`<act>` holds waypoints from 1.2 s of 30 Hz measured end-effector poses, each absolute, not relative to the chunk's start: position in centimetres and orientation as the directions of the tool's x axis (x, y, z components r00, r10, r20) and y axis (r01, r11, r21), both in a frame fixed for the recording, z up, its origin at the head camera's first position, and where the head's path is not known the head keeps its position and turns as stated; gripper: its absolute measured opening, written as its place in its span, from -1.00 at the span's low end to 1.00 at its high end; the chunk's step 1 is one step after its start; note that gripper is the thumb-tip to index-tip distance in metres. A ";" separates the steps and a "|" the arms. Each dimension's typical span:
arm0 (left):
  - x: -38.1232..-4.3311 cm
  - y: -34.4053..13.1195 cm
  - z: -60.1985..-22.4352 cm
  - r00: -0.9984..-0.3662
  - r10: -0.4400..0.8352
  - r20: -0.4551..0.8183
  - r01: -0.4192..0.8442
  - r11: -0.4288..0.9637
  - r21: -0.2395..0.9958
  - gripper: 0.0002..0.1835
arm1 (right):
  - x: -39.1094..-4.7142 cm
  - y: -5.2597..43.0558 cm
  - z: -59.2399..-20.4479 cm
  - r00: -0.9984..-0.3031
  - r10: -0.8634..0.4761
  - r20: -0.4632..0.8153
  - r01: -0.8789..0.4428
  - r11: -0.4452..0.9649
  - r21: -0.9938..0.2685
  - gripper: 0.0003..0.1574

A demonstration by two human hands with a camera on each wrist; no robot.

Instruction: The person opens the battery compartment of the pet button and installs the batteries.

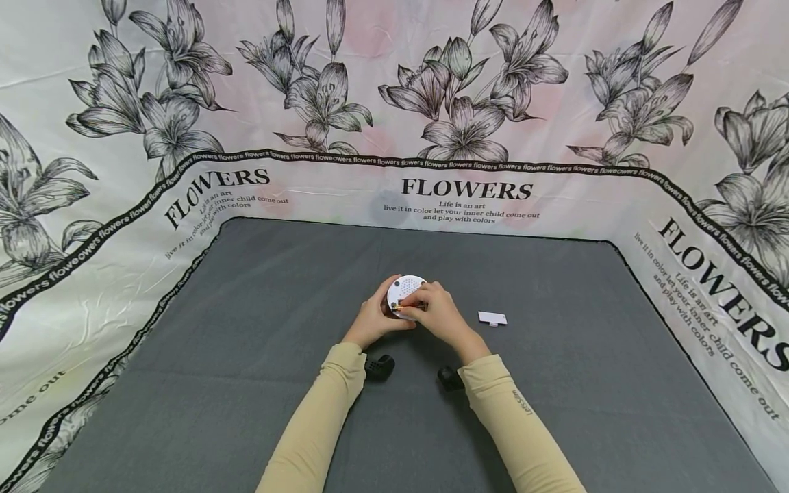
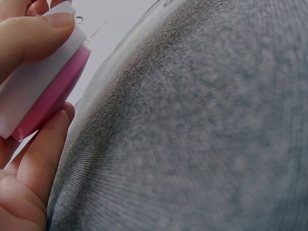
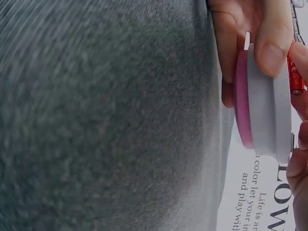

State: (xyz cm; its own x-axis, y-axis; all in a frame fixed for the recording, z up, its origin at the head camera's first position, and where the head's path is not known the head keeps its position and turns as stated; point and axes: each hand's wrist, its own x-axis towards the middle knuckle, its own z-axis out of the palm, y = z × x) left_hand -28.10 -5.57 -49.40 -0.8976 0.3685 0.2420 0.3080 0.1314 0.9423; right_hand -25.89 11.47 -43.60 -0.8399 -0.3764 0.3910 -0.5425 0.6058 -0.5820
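Right wrist: I see the left hand (image 3: 270, 31) gripping a round pink-and-white plastic device (image 3: 264, 108), right hand (image 3: 299, 161) pinching a red cylindrical battery (image 3: 296, 81).

Grey cloth surface (image 1: 246, 308); pale sheet (image 1: 339, 192) along far edge and sides, printed with flowers (image 1: 464, 130), black lettering (image 1: 466, 189).

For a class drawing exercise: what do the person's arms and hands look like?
The left sleeve and right sleeve are long and pale yellow, the right bearing small dark lettering. The left hand and right hand are gloveless. A black device shows by each cuff.
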 end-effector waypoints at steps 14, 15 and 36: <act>-27.1 -5.8 -47.5 -0.887 0.390 0.249 0.317 0.122 0.940 0.02 | -25.8 12.3 -44.4 -0.878 -0.313 0.361 -0.476 0.646 -0.598 -0.87; -27.4 -5.7 -48.0 -0.888 0.386 0.248 0.317 0.125 0.940 0.02 | -25.8 12.3 -44.4 -0.879 -0.313 0.359 -0.474 0.645 -0.599 -0.85; -27.0 -5.7 -47.5 -0.891 0.376 0.256 0.336 0.164 0.928 -0.01 | -26.1 10.8 -44.9 -0.885 -0.276 0.375 -0.464 0.587 -0.663 -0.93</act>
